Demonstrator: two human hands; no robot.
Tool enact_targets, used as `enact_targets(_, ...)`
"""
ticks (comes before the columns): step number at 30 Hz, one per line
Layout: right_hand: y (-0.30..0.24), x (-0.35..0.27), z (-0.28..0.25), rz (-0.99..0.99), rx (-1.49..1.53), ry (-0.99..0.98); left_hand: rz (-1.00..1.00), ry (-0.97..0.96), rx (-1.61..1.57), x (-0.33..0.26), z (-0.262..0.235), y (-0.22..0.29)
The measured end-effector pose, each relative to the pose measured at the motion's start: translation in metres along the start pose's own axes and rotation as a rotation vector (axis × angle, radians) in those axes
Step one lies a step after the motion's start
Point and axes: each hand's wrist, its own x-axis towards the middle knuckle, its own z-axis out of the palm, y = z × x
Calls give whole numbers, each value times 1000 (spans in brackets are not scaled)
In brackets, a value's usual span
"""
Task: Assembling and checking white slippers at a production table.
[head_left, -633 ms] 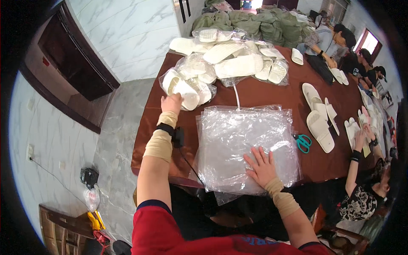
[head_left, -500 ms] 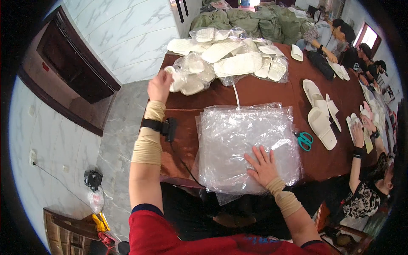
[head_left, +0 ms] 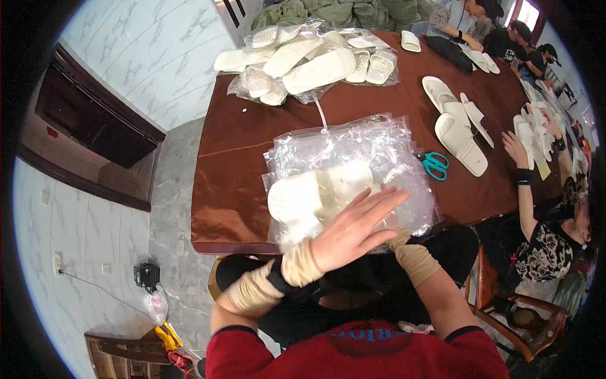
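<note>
A pair of white slippers point(head_left: 297, 201) lies on a stack of clear plastic bags point(head_left: 341, 142) at the table's near edge; whether a bag encloses the pair I cannot make out. My left hand point(head_left: 353, 232) reaches across to the right over the near end of the slippers, fingers stretched out. Whether its palm touches them is hidden. Beneath and behind it, my right hand point(head_left: 392, 222) is mostly covered; only its wrist area shows plainly, at the right part of the stack. Tan wraps cover both wrists.
Bagged white slippers point(head_left: 315, 63) are heaped at the table's far left. Teal-handled scissors point(head_left: 435, 165) lie right of the stack. Loose white slippers point(head_left: 459, 142) sit farther right. A co-worker's hands point(head_left: 516, 148) handle slippers at the right edge; other people sit at the far right.
My left hand has come from the heap at the far left to the bag stack. A pair of slippers now lies on the stack. The whole view has shifted.
</note>
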Motion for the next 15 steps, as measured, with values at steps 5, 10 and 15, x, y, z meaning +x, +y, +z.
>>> enact_targets(5, 12, -4, 5, -78, -922, 133, -417, 601, 292, -84, -11, -91)
enact_targets(10, 12, -6, 17, -164, -1859, 294, -441, 522, 675, -118, 1, -145)
enact_targets(15, 5, -6, 64, -24, -3191, -74, -502, 385, 340, -71, -23, -125)
